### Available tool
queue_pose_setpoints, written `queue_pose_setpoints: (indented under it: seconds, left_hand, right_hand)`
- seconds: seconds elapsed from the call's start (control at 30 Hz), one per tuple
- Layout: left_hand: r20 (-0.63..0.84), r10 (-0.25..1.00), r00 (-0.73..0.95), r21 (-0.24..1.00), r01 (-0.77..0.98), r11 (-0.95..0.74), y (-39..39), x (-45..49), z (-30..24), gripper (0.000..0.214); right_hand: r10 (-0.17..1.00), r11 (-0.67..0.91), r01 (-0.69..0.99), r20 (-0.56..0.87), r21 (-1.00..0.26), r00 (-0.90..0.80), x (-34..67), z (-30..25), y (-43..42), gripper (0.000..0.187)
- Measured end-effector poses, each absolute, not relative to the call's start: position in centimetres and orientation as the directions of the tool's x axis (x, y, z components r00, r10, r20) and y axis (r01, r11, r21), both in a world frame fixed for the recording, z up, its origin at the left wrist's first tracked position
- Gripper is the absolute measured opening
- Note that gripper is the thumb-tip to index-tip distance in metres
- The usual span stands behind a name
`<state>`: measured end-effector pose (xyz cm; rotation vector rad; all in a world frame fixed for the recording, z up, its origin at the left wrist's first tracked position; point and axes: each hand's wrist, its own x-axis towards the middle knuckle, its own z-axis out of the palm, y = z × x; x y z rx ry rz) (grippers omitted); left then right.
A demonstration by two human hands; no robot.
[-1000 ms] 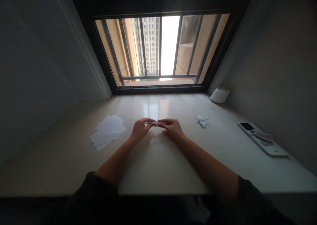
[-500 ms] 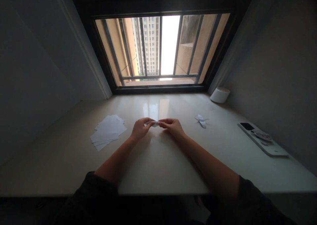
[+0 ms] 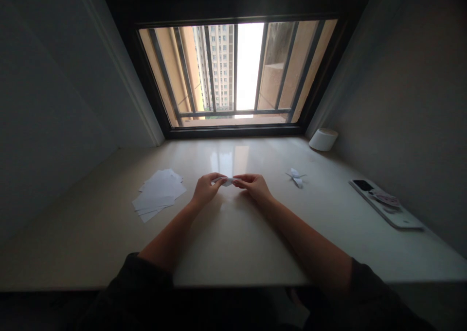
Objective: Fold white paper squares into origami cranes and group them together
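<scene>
A small piece of folded white paper is held between my two hands, just above the white sill top. My left hand pinches its left end between thumb and fingers. At the other end, the thumb and fingers of my right hand are closed on it. The fingers hide part of the folds. To the right lies a folded paper crane, its wings spread. A loose stack of white paper sheets is fanned out to the left of my hands.
A phone with a round grip on its back lies near the right wall. In the back right corner stands a white cylindrical object. A barred window is at the far side; the sill's front edge runs below my forearms.
Both hands keep their hold on the folded paper, which looks slightly flatter or turned. The whole view has shifted very slightly; everything else lies as before.
</scene>
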<state>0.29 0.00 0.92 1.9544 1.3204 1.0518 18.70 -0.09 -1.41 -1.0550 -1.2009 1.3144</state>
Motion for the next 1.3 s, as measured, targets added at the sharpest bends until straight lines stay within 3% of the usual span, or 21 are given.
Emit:
queue_pose_setpoints:
  seconds: [0.83,1.07,1.3]
  left_hand:
    - [0.303,0.930,0.208,0.752,0.547,-0.368,0.1,0.0,1.1,0.025]
    - [0.264,0.938,0.226,0.820,0.459,-0.342,-0.2,0.3,1.4,0.023]
    - [0.214,0.946,0.243,0.887,0.357,-0.292,-0.3,0.4,1.8,0.035]
  right_hand:
    - [0.991,-0.022,-0.153,-0.001,-0.988,-0.131,18.6,-1.6,-0.1,0.038]
    - [0.987,0.113,-0.099,0.123,-0.989,-0.101,18.6,-1.4,-0.2,0.032]
    - [0.974,0.226,-0.030,0.226,-0.974,-0.028,18.5,-1.1,-0.5,0.025]
